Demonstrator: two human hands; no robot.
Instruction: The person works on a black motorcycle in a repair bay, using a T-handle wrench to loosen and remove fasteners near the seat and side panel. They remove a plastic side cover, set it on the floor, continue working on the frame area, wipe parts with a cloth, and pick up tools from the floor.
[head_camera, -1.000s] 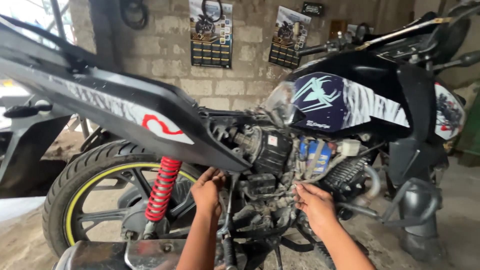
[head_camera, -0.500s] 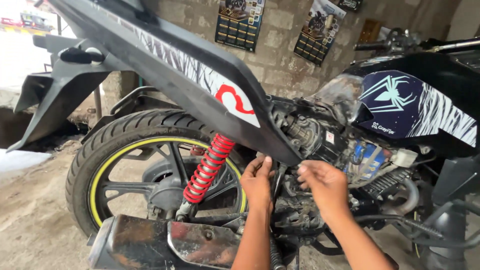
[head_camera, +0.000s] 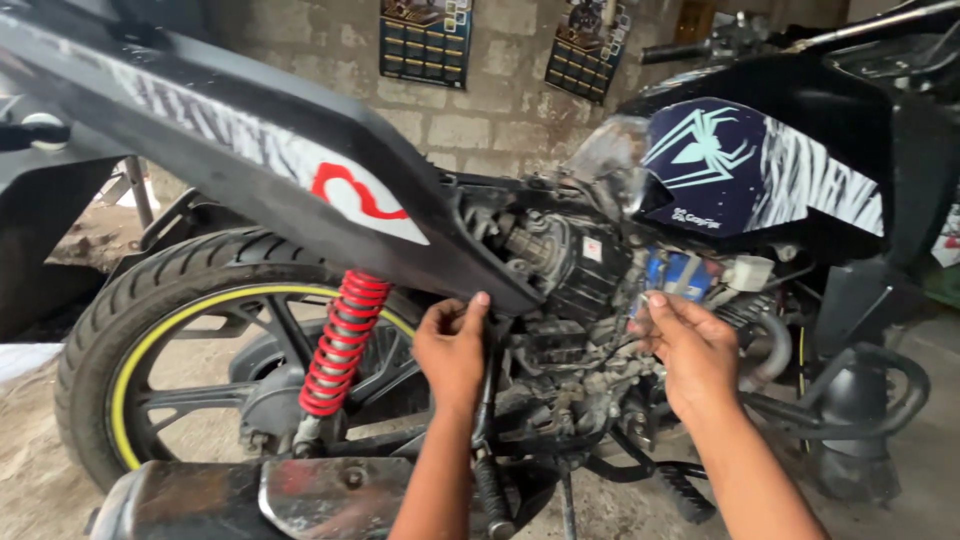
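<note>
We're crouched beside a black motorcycle w/ its side covers off, so the greasy dark engine block (head_camera: 560, 370) sits exposed and reachable. Our left hand (head_camera: 452, 350) is up against the lower tip of the long black tail panel w/ white stripes and a red mark (head_camera: 300, 170), fingers curled, thumb and forefinger pinched close at the panel's edge; its grip is narrow, but we can't tell whether it holds anything. Our right hand (head_camera: 690, 350) hovers just beside the small blue box-shaped part (head_camera: 675, 275) under the black fuel tank w/ a pale spider-web graphic (head_camera: 740, 165), fingertips drawn together in a narrow grip, maybe on a thin wire or clip, too small to tell. Both hands flank the engine block, wrists angled up from below, prob. because the tail panel overhangs the gap. The red coil rear shock (head_camera: 340, 340) and the black tyre w/ yellow rim stripe (head_camera: 170, 350) stand to the left, a rusty chrome exhaust (head_camera: 290, 495) below.
</note>
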